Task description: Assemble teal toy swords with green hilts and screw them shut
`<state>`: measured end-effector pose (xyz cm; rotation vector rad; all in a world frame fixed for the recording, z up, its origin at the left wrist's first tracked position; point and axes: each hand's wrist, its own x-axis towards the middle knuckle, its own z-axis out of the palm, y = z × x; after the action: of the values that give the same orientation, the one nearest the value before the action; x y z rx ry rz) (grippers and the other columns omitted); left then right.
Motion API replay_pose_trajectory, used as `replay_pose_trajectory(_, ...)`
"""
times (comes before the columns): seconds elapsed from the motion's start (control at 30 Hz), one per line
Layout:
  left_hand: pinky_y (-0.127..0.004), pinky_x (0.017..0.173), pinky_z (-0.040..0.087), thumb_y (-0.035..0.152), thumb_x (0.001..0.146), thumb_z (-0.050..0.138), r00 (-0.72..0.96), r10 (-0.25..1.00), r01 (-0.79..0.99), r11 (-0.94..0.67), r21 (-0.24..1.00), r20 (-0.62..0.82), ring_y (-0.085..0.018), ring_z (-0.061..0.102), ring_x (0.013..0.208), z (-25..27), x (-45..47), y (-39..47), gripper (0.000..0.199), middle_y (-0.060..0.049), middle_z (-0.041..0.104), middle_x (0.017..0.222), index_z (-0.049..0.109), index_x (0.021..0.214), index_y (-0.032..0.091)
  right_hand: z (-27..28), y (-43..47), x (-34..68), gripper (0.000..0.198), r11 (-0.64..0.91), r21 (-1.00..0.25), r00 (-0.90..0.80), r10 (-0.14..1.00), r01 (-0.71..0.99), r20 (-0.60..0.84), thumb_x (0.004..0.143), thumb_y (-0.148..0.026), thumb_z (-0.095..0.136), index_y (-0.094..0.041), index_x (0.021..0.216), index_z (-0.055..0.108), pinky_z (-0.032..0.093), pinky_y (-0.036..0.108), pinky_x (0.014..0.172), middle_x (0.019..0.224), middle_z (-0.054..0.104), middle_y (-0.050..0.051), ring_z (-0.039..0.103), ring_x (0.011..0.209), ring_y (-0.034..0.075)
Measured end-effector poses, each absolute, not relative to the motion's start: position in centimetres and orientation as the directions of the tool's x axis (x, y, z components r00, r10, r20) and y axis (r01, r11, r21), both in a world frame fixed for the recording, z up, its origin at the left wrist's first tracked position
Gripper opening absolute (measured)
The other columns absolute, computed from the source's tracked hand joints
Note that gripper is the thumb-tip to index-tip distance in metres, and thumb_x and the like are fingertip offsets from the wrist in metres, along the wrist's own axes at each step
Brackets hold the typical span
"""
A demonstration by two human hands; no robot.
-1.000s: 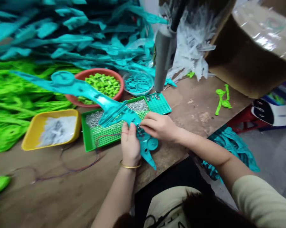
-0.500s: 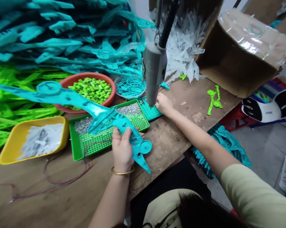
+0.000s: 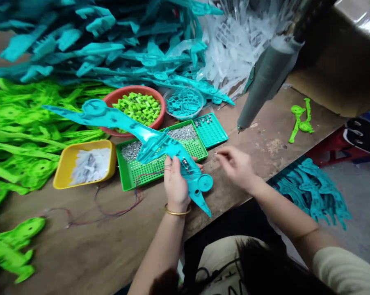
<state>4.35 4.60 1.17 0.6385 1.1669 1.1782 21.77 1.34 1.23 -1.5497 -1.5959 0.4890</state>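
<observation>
Our left hand (image 3: 176, 186) grips the turquoise plastic shell (image 3: 160, 145), held slantwise over the green perforated tray (image 3: 148, 171). To its right, our right hand (image 3: 238, 167) pinches a piece (image 3: 215, 153) too tiny to identify; a slack pinch could drop it. The thin wires (image 3: 138, 199), looping left, could snag on the tray and tug.

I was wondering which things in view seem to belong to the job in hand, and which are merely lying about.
Seemingly in the job:
turquoise plastic part, held in the left hand
tiny item pinched by the right hand, too small to identify
turquoise tray with small metal pieces
hanging power screwdriver

Probably lying about:
lime-green plastic pieces at right
cardboard box
</observation>
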Motion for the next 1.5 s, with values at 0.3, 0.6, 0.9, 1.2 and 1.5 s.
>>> replay_pose_trajectory(0.3, -0.019, 0.081, 0.048, 0.045, 0.079, 0.068, -0.216, 0.937, -0.347, 0.189, 0.919, -0.275, -0.011, 0.060, 0.086, 0.1, 4.4, 2.4, 0.030, 0.001, 0.066, 0.094, 0.064, 0.096, 0.020, 0.7, 2.7, 16.6, 0.026, 0.598, -0.457, -0.359, 0.783, 0.659, 0.507, 0.097, -0.021, 0.041, -0.018, 0.097, 0.067, 0.047, 0.031, 0.076, 0.094, 0.065, 0.008, 0.054, 0.086, 0.016)
replay_pose_trajectory(0.6, -0.031, 0.101, 0.043, 0.047, 0.088, 0.056, -0.109, 0.960, -0.205, 0.231, 0.951, -0.257, -0.020, 0.057, 0.114, 0.2, 4.3, -0.6, 0.036, -0.004, 0.064, 0.116, 0.060, 0.114, 0.024, 1.1, 1.6, 17.1, 0.033, -0.289, -0.956, -0.304, 0.908, 0.049, -0.289, 0.076, -0.037, 0.071, -0.019, 0.099, 0.056, 0.050, 0.027, 0.065, 0.084, 0.060, 0.000, 0.058, 0.073, 0.012)
replay_pose_trajectory(0.9, -0.028, 0.094, 0.046, 0.041, 0.085, 0.063, -0.374, 0.926, -0.163, -0.006, 0.987, -0.056, -0.016, 0.055, 0.111, 2.6, -0.6, -3.4, 0.050, -0.005, 0.055, 0.125, 0.048, 0.132, 0.032, 3.5, -0.6, 13.8, 0.037, -0.247, -0.958, -0.308, 0.932, -0.143, -0.194, 0.088, -0.041, 0.057, -0.021, 0.119, 0.052, 0.053, 0.025, 0.076, 0.108, 0.066, 0.004, 0.063, 0.090, 0.014)
replay_pose_trajectory(1.2, -0.022, 0.052, 0.054, 0.040, 0.073, 0.076, -0.449, 0.879, -0.361, -0.016, 0.932, -0.159, -0.011, 0.061, 0.060, 3.2, -10.1, -10.6, 0.022, -0.002, 0.067, 0.079, 0.072, 0.086, 0.023, 3.5, -0.2, 17.6, 0.042, -0.083, -0.896, -0.585, 0.730, 0.437, -0.353, 0.094, -0.035, 0.048, -0.022, 0.134, 0.052, 0.039, 0.042, 0.109, 0.137, 0.055, 0.006, 0.053, 0.125, 0.022)
replay_pose_trajectory(1.5, -0.022, 0.061, 0.060, 0.037, 0.057, 0.087, -0.461, 0.814, -0.225, 0.277, 0.934, -0.353, -0.014, 0.067, 0.070, 3.6, -13.0, -7.9, 0.032, -0.002, 0.070, 0.076, 0.070, 0.074, 0.016, 1.1, 4.0, 18.2, 0.031, 0.446, -0.280, -0.444, 0.893, 0.850, 0.074, 0.094, -0.029, 0.048, -0.018, 0.119, 0.063, 0.040, 0.042, 0.093, 0.117, 0.063, 0.012, 0.053, 0.111, 0.027)
